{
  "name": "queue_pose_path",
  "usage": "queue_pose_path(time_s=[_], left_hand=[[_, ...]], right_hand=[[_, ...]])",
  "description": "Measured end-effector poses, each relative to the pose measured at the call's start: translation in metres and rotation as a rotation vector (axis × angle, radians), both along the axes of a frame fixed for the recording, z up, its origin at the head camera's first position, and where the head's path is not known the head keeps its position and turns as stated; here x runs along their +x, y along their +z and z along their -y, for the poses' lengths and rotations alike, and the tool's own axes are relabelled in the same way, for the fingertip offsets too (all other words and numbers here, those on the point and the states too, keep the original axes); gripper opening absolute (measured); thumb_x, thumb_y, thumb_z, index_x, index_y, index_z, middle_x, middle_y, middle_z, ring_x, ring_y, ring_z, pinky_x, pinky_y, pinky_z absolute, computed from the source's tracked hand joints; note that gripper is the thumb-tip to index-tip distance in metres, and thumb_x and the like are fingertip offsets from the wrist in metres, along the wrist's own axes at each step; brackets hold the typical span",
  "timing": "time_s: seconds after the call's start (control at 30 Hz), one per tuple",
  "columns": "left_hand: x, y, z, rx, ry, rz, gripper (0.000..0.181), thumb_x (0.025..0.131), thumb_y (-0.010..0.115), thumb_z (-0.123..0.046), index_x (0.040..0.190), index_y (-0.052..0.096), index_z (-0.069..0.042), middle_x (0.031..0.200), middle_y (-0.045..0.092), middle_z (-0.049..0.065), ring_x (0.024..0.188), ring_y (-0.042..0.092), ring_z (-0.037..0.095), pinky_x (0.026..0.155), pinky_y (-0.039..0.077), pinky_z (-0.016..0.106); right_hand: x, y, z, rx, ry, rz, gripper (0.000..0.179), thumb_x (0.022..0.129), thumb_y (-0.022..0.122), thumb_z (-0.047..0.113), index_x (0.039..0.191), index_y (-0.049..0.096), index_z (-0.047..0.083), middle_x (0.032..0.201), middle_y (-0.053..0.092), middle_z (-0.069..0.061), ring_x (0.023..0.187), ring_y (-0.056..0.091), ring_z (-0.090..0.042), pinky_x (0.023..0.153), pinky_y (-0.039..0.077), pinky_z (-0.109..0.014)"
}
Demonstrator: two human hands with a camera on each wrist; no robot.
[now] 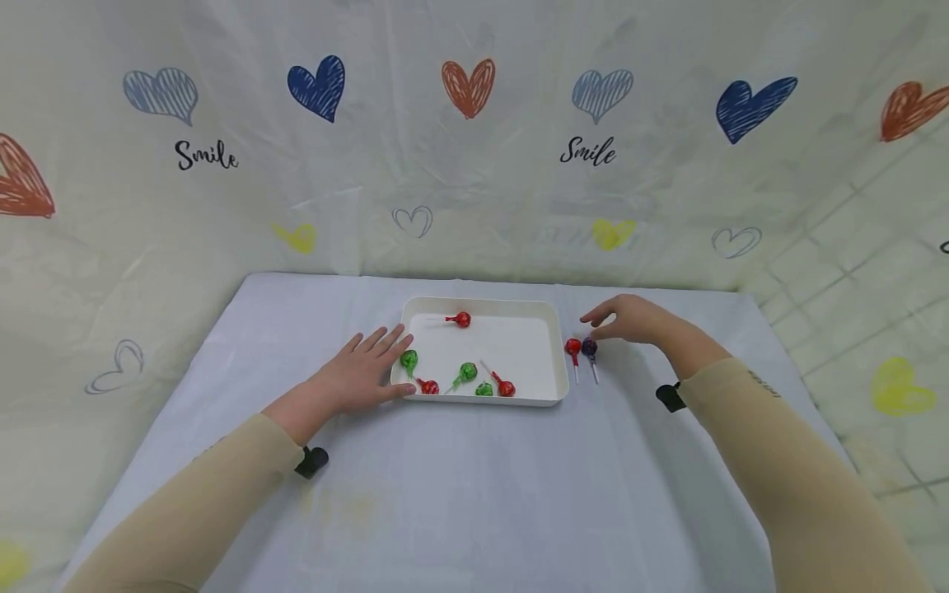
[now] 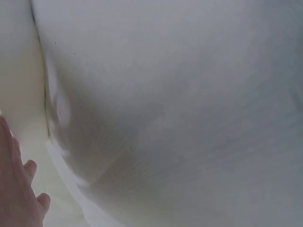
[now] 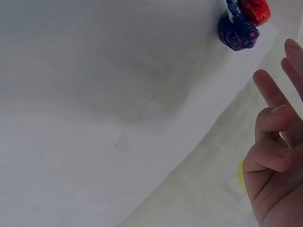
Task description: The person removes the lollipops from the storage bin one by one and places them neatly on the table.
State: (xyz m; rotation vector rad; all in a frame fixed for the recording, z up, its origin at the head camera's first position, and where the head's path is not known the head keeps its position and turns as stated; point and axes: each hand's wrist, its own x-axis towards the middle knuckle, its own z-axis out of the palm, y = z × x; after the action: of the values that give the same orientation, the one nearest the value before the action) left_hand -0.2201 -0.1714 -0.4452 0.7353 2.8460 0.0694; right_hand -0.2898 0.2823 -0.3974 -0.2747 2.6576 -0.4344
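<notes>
My left hand [image 1: 363, 375] lies with spread, straight fingers over the left end of a white tray [image 1: 519, 313], thumb at its front left corner. Beside the tray's right edge, a red lollipop [image 1: 573, 347] and a dark purple lollipop [image 1: 589, 347] sit side by side, sticks toward me. My right hand [image 1: 630, 319] hovers just behind and over them with loosely bent fingers and nothing in its grasp. In the right wrist view, a gap shows between the fingertips and the purple lollipop [image 3: 238, 34]. The left wrist view shows only part of my left hand [image 2: 19, 184].
Inside the tray are several lollipops: a red one [image 1: 463, 319] at the back, a green one [image 1: 409, 360] by my left fingers, and more red and green ones, such as a red one [image 1: 506, 387], along the front. A white cloth [image 1: 482, 494] covers the table; a heart-printed curtain [image 1: 504, 181] hangs behind.
</notes>
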Motion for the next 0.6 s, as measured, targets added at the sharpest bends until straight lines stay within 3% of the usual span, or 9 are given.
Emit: queue_pose_path(time_s=[0.4, 0.6], left_hand=[[0.0, 0.0, -0.003, -0.006, 0.001, -0.001, 0.093, 0.078, 0.032, -0.079, 0.15, 0.006, -0.025, 0.156, 0.0, -0.002, 0.142, 0.006, 0.027, 0.112, 0.008, 0.054], [-0.002, -0.002, -0.003, -0.027, 0.012, 0.004, 0.094, 0.077, 0.03, -0.08, 0.15, 0.005, -0.026, 0.156, -0.001, -0.003, 0.143, 0.004, 0.026, 0.113, 0.006, 0.053]], right_hand=[[0.01, 0.019, 0.022, -0.013, 0.076, -0.018, 0.036, 0.084, 0.067, 0.03, 0.119, 0.065, 0.022, 0.113, 0.064, 0.0, 0.112, 0.053, -0.025, 0.089, 0.046, -0.046], [0.018, 0.02, 0.048, -0.045, 0.141, 0.043, 0.034, 0.083, 0.069, 0.031, 0.116, 0.066, 0.025, 0.106, 0.066, 0.003, 0.094, 0.058, -0.018, 0.079, 0.049, -0.034]])
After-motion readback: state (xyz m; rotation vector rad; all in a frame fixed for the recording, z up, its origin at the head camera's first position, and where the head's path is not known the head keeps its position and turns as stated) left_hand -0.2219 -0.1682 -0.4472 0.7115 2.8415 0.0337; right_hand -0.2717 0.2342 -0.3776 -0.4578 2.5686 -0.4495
